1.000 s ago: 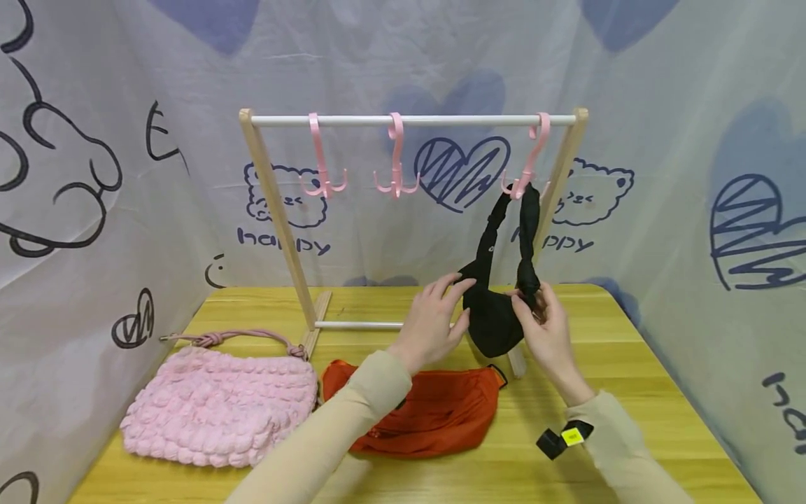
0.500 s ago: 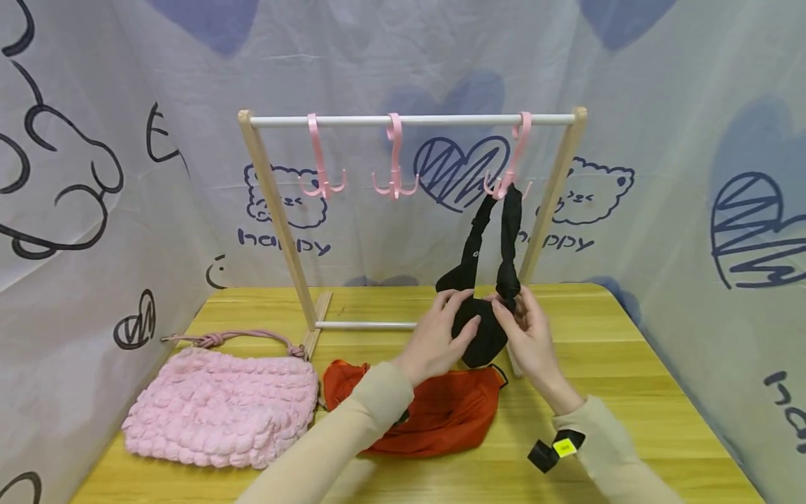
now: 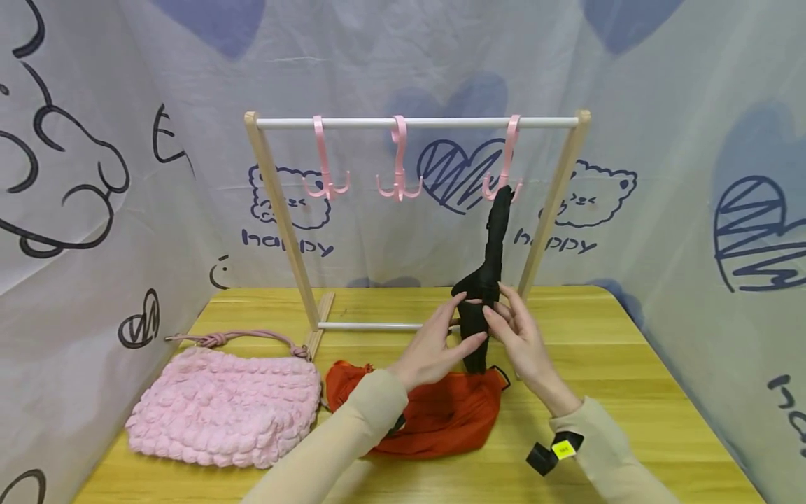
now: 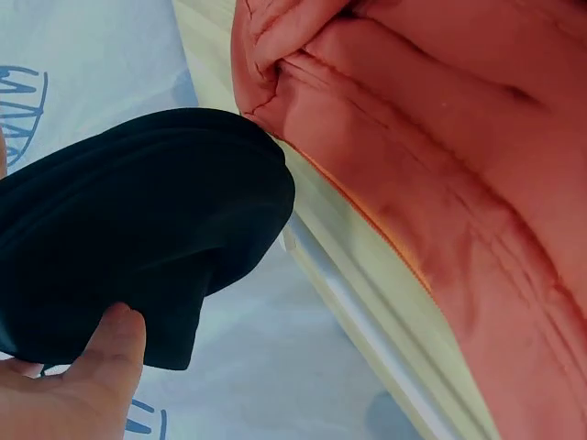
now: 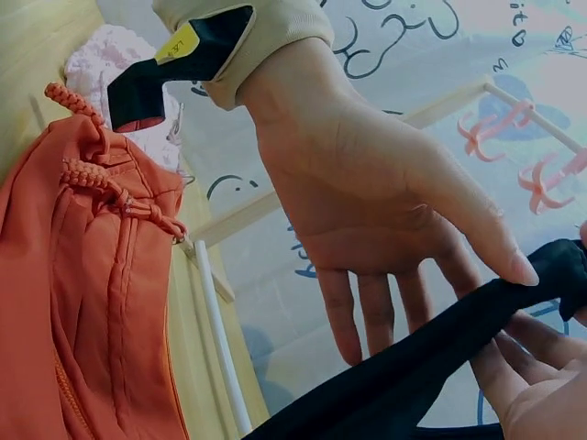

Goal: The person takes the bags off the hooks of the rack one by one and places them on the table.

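A black fabric bag [image 3: 474, 329] hangs by its strap [image 3: 497, 231] from the rightmost pink hook [image 3: 508, 154]. My left hand [image 3: 434, 350] holds the bag's left side, with the thumb [image 4: 117, 344] across the black cloth. From the right, my right hand [image 3: 525, 346] pinches the bag's edge near the strap's base between thumb and index finger. Its other fingers [image 5: 374, 307] extend loosely behind the cloth. In the head view the bag is turned nearly edge-on, so its broad face is mostly hidden.
Below the hands an orange-red bag [image 3: 441, 420] lies on the wooden table [image 3: 604, 350]. A puffy pink bag [image 3: 220, 406] lies at left. Two other pink hooks [image 3: 323, 157] hang from the rack's white bar [image 3: 453, 123], between wooden posts [image 3: 283, 217].
The right hook has slid left along the bar and straightened. The black bag has moved left with it and turned edge-on. My left hand has taken hold of the bag.
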Demonstrator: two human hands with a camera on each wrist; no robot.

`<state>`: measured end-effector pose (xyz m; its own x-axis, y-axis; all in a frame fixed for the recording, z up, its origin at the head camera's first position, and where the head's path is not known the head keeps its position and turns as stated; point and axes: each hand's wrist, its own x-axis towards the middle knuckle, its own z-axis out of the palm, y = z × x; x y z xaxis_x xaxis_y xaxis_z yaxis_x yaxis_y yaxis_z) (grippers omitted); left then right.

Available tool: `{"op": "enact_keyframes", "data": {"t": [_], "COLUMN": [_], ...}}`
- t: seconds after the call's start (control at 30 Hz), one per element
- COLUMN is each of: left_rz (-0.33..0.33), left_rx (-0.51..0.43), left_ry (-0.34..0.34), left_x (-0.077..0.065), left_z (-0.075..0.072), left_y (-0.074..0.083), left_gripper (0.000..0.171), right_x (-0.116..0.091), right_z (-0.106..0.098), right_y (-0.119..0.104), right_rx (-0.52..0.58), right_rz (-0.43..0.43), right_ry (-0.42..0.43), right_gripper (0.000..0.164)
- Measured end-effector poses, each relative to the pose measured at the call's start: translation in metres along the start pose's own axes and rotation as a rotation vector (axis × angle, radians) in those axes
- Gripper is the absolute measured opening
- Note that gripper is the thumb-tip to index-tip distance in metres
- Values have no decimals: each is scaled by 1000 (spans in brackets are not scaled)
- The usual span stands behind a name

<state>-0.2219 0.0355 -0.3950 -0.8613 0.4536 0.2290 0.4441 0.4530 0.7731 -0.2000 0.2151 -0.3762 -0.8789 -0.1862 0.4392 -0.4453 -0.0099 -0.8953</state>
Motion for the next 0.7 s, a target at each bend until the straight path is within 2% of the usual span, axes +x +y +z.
{"op": "enact_keyframes", "data": {"t": [0.13,0.27,0.43,0.57,0.7], "left_rz": [-57,-80,-90,-84,-79], "left_rx": [-58,-109,-144,-128,-86], "left_ry": [-9,3,34,68,113], "left_x": [-1,1,1,1,3], "left_z": [1,3,1,-4,-10], "left_y": [-1,-1,-1,-3,-5], "left_gripper": [88,92,80,72,65], "right_x": [-1,-2,2,5,8], "right_z": [1,0,-4,-8,-13], "right_y": [-6,-9,-7,-5,-5], "right_rx": [4,36,27,1,-4], "right_rz": [56,79,29,-27,-82], "right_ry": [-37,-103,-182,-165,-80], "right_gripper": [52,57,57,54,49]}}
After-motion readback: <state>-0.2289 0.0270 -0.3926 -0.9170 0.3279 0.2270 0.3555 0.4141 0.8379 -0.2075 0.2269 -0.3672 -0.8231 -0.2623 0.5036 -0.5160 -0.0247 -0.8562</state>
